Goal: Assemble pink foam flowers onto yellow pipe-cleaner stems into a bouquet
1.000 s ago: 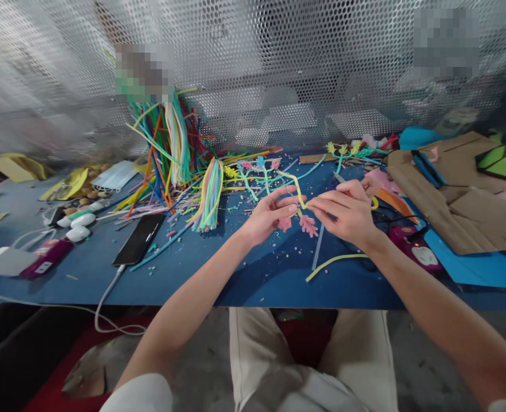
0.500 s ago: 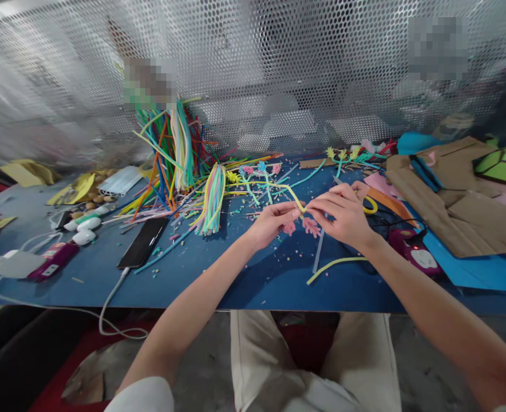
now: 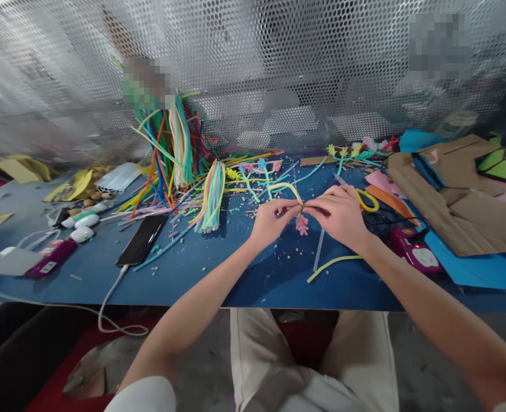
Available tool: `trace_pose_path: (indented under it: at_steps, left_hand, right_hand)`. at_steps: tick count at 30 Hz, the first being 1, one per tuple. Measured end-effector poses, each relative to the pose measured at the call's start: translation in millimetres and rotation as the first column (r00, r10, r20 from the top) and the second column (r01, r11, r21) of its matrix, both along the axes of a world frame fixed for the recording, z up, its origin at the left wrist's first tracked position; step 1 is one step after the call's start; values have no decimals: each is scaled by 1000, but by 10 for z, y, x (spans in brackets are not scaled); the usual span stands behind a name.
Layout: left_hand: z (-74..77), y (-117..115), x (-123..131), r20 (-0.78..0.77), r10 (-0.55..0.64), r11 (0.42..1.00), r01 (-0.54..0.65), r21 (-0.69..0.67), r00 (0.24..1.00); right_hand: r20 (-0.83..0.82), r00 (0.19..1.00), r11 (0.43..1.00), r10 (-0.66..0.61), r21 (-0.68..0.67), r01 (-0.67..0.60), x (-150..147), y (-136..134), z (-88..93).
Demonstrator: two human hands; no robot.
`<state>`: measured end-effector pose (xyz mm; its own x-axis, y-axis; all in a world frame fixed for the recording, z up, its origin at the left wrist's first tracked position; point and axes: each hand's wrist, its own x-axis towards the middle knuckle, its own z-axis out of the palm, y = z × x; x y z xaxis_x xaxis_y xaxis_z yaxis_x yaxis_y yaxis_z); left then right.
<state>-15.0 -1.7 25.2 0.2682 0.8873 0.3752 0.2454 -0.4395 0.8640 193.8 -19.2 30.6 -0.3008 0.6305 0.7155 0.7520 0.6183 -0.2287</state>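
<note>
My left hand and my right hand meet over the blue table, thumbs and fingers pinched together. Between them is a bent yellow pipe cleaner, which arches up and away from the fingertips. A pink fuzzy flower shape hangs just below the pinch. The exact joint is covered by my fingers. Yellow-handled scissors show beside my right hand, partly hidden behind it; I cannot tell whether it touches them. A loose yellow pipe cleaner lies below that hand.
Left of centre are a pipe-cleaner bundle, a phone on a cable and a purple power strip. Finished-looking flower stems lie behind my hands. Brown cardboard and a purple socket block are at right. Perforated metal stands behind.
My hands have drawn closer, fingertips now meeting at the stem. The pink piece has turned and hangs straight below. The yellow pipe cleaner now curves in a rounder arch.
</note>
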Motion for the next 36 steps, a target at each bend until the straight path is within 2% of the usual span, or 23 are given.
trace_pose_path:
  at_steps: [3,6,8,10,13,15,17,21,23,28,33,36]
  left_hand:
    - [-37,1,-2,-96,71,982,-53,182,993]
    - [-30,-19,-1,-119,89,974,-62,216,989]
    - [4,-41,5,-86,89,982,-74,172,992]
    - [46,-59,13,-18,66,996,-65,62,998]
    - [82,-66,19,63,-12,996,17,-85,998]
    - [83,-64,15,67,-56,993,62,-103,996]
    - [73,-63,8,36,-71,994,74,-78,997]
    - [69,-66,0,-78,-4,998,8,60,997]
    - [83,-73,4,-84,14,997,-8,79,996]
    - [129,-94,8,11,-45,998,45,-33,999]
    - [96,-49,-13,122,-128,978,146,-150,984]
    - [79,-22,-24,181,-165,963,198,-180,970]
  right_hand:
    - [-81,996,990,-22,-138,11,-42,-1,-16]
    - [-222,974,963,-30,-267,-32,-63,-8,-1]
    - [-316,949,938,-13,-333,-98,-70,-16,18]
    - [-392,920,912,-3,-379,-158,-75,-25,36]
    - [-468,884,870,-12,-441,-221,-93,-36,56]
    - [-506,862,832,-10,-483,-274,-112,-44,68]
    - [-536,844,803,-3,-504,-317,-133,-54,77]
    - [-521,854,807,0,-504,-308,-157,-72,78]
    - [-542,841,797,-2,-508,-326,-161,-74,70]
    - [-670,742,738,5,-498,-454,-164,-60,74]
    - [-738,660,642,-141,-576,-506,-191,-81,124]
    - [-763,624,641,-166,-565,-520,-212,-107,145]
